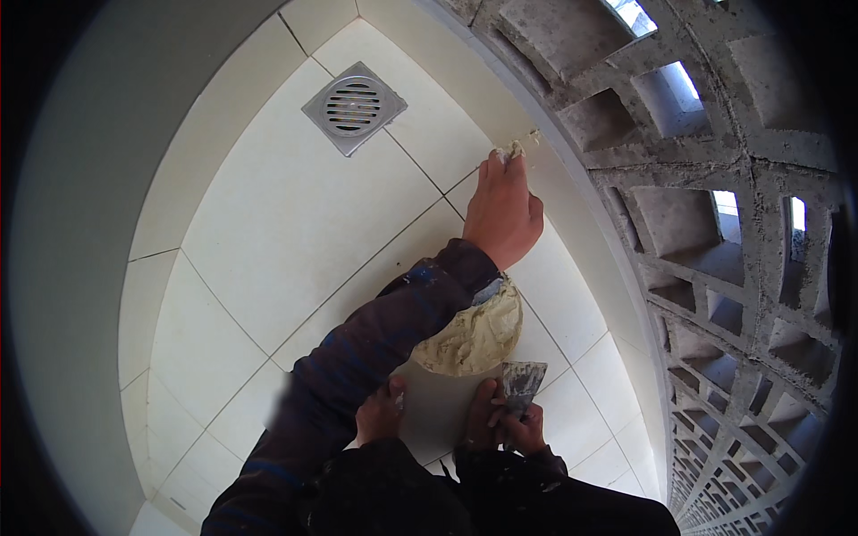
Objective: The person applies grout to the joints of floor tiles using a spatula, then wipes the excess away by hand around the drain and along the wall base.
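Reaching to the skirting (483,79) with the left hand (503,214), a scraper (523,386) upright in the right hand (527,431).
In the head view, right of upper centre, the left fingertips bunch at a dab of pale paste (509,152); whether they pinch it, I cannot tell. The beige paste mound (474,338) lies mid-frame, below them; the right fingers, wrapped round the scraper's handle, are nearer it, blade pointing up-frame just beside its lower right.

Cream-tiled floor (277,201), thin dark joints (414,162) crossing it; square metal drain (354,107) near far end; round heap of beige paste (474,335) closer in, can't see from here what's under it
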Tool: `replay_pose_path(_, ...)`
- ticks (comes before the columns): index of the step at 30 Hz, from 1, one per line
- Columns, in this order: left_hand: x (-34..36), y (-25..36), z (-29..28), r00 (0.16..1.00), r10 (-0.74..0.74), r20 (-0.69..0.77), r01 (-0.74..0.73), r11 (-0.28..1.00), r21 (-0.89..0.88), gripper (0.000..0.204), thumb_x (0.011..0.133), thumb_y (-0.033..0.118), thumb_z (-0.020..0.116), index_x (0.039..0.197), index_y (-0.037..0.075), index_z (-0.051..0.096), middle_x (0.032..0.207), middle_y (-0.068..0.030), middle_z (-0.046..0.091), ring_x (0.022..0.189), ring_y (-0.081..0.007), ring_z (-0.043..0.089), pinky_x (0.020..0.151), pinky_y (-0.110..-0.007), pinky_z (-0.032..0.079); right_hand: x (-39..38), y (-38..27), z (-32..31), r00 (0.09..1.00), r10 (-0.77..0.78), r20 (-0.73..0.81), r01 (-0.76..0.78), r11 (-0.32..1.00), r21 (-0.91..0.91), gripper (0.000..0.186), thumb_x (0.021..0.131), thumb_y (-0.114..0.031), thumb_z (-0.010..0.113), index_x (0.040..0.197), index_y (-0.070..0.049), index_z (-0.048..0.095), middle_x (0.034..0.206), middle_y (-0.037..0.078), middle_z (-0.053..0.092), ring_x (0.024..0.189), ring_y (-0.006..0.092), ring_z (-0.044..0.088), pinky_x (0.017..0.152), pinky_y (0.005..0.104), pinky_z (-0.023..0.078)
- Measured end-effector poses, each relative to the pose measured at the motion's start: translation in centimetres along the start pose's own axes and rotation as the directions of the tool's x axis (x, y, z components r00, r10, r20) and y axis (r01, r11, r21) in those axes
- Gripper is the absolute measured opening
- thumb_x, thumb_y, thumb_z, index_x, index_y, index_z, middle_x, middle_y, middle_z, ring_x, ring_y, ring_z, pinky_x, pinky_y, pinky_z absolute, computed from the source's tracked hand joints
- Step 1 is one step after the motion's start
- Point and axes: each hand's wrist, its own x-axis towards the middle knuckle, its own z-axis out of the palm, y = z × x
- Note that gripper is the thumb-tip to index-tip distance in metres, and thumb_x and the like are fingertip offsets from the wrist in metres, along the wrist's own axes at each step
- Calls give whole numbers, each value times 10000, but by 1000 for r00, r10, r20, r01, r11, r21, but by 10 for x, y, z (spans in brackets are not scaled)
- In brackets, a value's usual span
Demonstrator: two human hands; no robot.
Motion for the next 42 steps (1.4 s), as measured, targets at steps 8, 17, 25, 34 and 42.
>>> replay_pose_path(8,9,-23,-6,932,-329,155,259,302,-918,360,914,10,544,1274,-2,542,1034,-79,570,864,-187,533,795,-354,466,3,-4,-2,999,-41,4,41,999,1,352,893,52,479,1198,37,655,825,125,715,525,186,670,429,288,497)
replay_pose_path(17,17,-36,13,892,-173,418,271,-535,-800,155,930,11,518,1070,69,551,935,-26,575,820,-165,476,765,-311,414,0,-5,1,1000,12,-3,-12,1000,1,349,891,63,486,1199,36,647,827,127,712,524,184,664,444,295,513)
replay_pose_path(25,0,-10,-1,866,-364,343,305,-158,-939,379,920,10,512,1298,40,514,1159,-27,530,861,-128,463,798,-302,410,-2,-4,4,1000,10,-10,-10,1000,-16,330,903,53,492,1193,26,648,822,128,709,524,191,666,450,298,513)
replay_pose_path(34,-6,19,23,965,-223,139,254,659,-708,787,905,-7,534,1601,3,166,1341,-109,374,996,-124,400,789,-239,461,1,-2,3,1000,26,-14,-26,1000,0,330,912,37,484,1198,24,648,825,124,712,522,183,666,434,290,497)
replay_pose_path(42,-8,27,33,1000,-15,-26,6,957,-291,710,911,-10,506,1501,-162,144,1400,-346,342,1184,-400,396,1128,-533,289,5,-2,-1,1000,15,-9,-15,1000,4,326,915,28,495,1204,26,646,823,120,712,516,179,661,432,288,501)
